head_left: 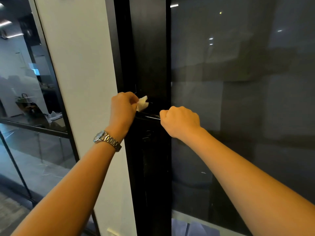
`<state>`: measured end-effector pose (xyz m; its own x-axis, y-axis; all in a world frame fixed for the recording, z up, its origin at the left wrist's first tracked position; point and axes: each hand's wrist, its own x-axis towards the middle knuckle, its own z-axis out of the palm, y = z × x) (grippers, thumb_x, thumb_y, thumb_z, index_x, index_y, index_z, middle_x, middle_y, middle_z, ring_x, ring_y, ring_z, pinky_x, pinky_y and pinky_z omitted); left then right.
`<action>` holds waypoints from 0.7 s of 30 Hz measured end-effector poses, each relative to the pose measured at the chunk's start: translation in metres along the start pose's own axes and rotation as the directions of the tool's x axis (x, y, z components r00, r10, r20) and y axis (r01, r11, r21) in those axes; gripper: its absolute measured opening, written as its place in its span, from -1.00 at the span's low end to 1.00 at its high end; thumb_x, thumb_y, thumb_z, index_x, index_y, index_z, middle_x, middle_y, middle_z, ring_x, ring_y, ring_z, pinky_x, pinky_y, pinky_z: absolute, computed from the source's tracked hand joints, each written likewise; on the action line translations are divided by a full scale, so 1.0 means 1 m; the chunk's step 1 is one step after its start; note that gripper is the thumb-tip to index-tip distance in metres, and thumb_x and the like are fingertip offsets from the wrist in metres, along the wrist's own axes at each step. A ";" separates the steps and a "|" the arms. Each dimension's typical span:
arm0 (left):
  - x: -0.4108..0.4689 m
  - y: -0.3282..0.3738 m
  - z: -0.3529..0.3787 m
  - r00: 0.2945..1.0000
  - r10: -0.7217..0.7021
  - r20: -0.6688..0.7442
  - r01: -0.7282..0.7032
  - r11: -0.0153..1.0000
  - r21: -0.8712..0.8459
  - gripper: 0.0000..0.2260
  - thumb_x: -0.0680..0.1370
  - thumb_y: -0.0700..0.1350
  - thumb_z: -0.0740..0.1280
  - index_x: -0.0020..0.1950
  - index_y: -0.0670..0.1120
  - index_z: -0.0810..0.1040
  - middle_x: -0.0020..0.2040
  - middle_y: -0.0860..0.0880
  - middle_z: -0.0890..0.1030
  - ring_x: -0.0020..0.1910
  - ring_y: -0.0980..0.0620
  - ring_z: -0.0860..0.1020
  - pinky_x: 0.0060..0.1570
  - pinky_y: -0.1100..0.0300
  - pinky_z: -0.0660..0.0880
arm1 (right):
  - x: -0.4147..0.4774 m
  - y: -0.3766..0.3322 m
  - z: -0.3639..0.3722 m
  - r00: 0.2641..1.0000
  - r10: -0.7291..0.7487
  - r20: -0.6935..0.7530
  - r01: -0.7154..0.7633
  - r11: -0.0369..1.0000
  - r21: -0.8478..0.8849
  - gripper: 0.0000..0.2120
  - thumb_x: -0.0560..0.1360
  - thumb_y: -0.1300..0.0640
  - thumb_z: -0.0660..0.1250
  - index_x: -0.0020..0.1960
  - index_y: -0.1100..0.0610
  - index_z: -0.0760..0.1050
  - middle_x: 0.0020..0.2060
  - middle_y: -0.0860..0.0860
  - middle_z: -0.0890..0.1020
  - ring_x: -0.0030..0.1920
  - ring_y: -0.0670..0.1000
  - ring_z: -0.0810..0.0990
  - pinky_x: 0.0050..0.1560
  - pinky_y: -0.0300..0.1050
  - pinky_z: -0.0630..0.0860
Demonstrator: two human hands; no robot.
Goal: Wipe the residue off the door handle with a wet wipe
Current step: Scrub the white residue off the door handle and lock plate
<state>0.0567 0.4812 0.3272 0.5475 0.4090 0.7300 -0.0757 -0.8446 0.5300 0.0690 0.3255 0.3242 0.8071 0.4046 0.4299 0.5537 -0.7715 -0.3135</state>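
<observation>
A black lever door handle (150,116) runs level across the black door frame (150,48). My right hand (180,120) is closed around the handle's right end. My left hand (122,109), with a metal watch on its wrist, pinches a crumpled white wet wipe (142,103). The wipe sits against the frame just above the handle's left end, near its base. The middle stretch of the handle shows between my two hands, glossy with a light streak. Residue is too small to make out.
A white wall panel (81,82) stands left of the frame. Dark glass (238,99) fills the door to the right. Further left, a glass partition (25,99) shows an office room with a chair and clutter.
</observation>
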 end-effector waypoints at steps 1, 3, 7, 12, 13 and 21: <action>0.005 -0.002 -0.002 0.999 0.010 -0.052 -0.010 1.000 0.005 -0.86 0.52 -0.23 0.29 0.02 -0.17 0.61 0.03 -0.16 0.59 -0.06 0.00 0.51 -0.15 0.41 0.36 | 0.000 0.000 0.000 1.000 -0.001 -0.004 0.001 1.000 -0.014 -0.69 0.61 0.19 -0.02 -0.32 0.14 0.21 -0.37 0.01 0.33 -0.26 0.07 0.38 -0.33 -0.10 0.27; 0.014 -0.003 -0.006 0.988 0.016 -0.155 -0.015 1.000 0.005 -0.86 0.54 -0.21 0.27 0.02 -0.17 0.59 0.05 -0.13 0.54 -0.07 0.06 0.45 -0.24 0.57 0.28 | 0.000 0.000 0.002 0.999 -0.006 -0.035 0.005 0.999 -0.032 -0.65 0.61 0.16 -0.01 -0.35 0.14 0.24 -0.34 0.03 0.39 -0.23 0.08 0.40 -0.26 -0.07 0.29; 0.018 0.006 0.009 0.997 0.014 0.071 -0.017 0.999 0.035 -0.82 0.54 -0.16 0.29 0.08 -0.18 0.60 0.07 -0.12 0.57 -0.09 0.10 0.44 -0.27 0.49 0.29 | 0.001 -0.001 0.003 0.998 0.001 -0.057 -0.003 0.999 -0.039 -0.62 0.61 0.12 0.00 -0.37 0.13 0.27 -0.39 0.02 0.38 -0.32 0.05 0.39 -0.36 -0.13 0.25; 0.012 0.010 0.007 0.961 0.152 0.230 -0.173 0.982 0.071 -0.78 0.55 -0.14 0.26 0.14 -0.15 0.59 0.14 -0.10 0.59 -0.04 0.13 0.45 -0.06 0.43 0.35 | 0.002 0.000 0.005 0.997 0.010 -0.080 -0.014 0.999 -0.050 -0.59 0.61 0.08 0.00 -0.41 0.10 0.25 -0.37 0.03 0.42 -0.33 0.05 0.38 -0.41 -0.14 0.20; 0.011 0.011 0.004 0.944 0.189 0.270 -0.218 0.972 0.084 -0.78 0.56 -0.14 0.26 0.16 -0.13 0.59 0.19 -0.08 0.56 0.03 0.10 0.45 0.03 0.37 0.32 | 0.001 -0.001 0.005 0.996 0.011 -0.084 -0.015 0.999 -0.050 -0.58 0.60 0.08 0.01 -0.42 0.10 0.25 -0.40 0.02 0.39 -0.35 0.05 0.36 -0.42 -0.14 0.18; 0.016 0.018 0.010 0.847 0.338 0.410 -0.442 0.876 0.192 -0.78 0.57 -0.13 0.23 0.16 -0.10 0.59 0.20 -0.10 0.50 0.19 -0.04 0.41 0.13 0.27 0.25 | 0.000 -0.003 0.005 0.995 0.033 -0.094 -0.037 0.999 -0.037 -0.58 0.60 0.06 0.01 -0.41 0.12 0.29 -0.43 0.00 0.35 -0.42 0.02 0.31 -0.35 -0.12 0.21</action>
<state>0.0724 0.4694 0.3439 0.7799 -0.0808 0.6207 -0.1489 -0.9871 0.0587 0.0685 0.3301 0.3209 0.8021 0.3308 0.4972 0.5156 -0.8036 -0.2972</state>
